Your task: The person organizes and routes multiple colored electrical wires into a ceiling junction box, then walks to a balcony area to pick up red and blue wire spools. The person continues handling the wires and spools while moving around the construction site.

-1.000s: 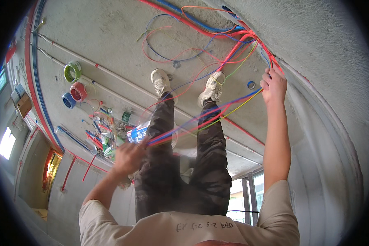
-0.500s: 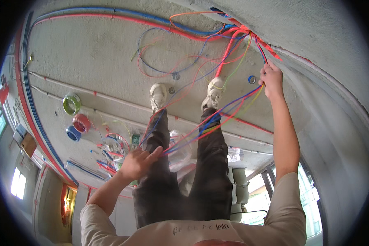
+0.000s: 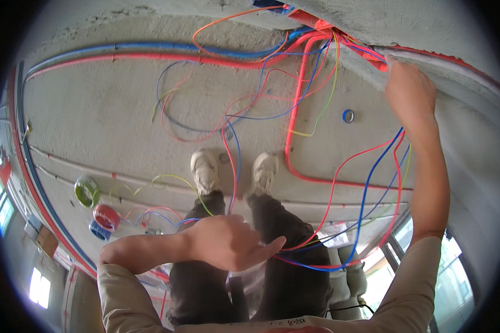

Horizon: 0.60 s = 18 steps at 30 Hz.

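Observation:
My left hand (image 3: pixel 230 244) is closed around loose red, blue and yellow-green wires (image 3: pixel 360 211) in front of my legs, its thumb sticking out. My right hand (image 3: pixel 408 86) is closed on a wire bundle (image 3: pixel 361 47) high at the right, beside the red corrugated conduit mouths (image 3: pixel 316 25) where the wall meets the floor. Wires drop from under that hand and curve back to my left one. More thin wires lie in loops (image 3: pixel 189 116) on the concrete floor.
Green (image 3: pixel 86 191), red (image 3: pixel 106 216) and blue (image 3: pixel 100 230) wire coils sit at the left. A blue-rimmed tape roll (image 3: pixel 348 116) lies right of my shoes (image 3: pixel 204 169). Red (image 3: pixel 294 100), blue (image 3: pixel 178 45) and white conduits run along the floor. A window shows at the lower right.
My right hand has risen and moved right toward the conduit mouths. My left hand has moved right and turned across my legs. The wires between them hang in looser curves.

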{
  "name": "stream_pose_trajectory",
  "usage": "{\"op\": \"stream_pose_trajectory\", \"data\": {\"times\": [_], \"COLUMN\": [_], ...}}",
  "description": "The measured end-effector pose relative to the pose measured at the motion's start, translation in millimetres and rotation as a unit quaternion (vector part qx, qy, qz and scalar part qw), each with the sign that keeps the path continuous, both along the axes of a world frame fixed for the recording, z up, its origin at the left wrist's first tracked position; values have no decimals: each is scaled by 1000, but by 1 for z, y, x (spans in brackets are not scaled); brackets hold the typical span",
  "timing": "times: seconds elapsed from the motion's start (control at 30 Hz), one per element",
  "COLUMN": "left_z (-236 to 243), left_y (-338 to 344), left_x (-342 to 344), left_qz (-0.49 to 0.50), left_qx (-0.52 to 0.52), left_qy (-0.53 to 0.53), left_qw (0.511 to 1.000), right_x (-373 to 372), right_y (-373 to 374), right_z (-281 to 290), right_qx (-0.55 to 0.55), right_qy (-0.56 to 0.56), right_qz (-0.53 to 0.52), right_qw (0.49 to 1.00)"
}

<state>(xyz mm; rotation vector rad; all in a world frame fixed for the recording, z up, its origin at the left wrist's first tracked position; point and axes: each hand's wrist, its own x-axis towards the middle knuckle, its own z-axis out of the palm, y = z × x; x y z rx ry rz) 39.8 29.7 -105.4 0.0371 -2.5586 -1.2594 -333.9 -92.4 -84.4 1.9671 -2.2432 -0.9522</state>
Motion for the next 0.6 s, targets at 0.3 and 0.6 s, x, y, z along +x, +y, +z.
{"op": "stream_pose_trajectory", "data": {"times": [0.3, 0.6], "left_z": [-69, -53], "left_y": [-71, -83], "left_x": [3, 72], "left_qz": [148, 377], "left_qx": [-282, 78], "left_qy": [94, -229], "left_qw": [943, 894], "right_x": [-61, -149], "right_y": [26, 39], "right_z": [-26, -55], "right_qx": [-142, -180], "right_qy": [-245, -497], "right_qz": [-106, -230], "right_qw": [953, 817]}}
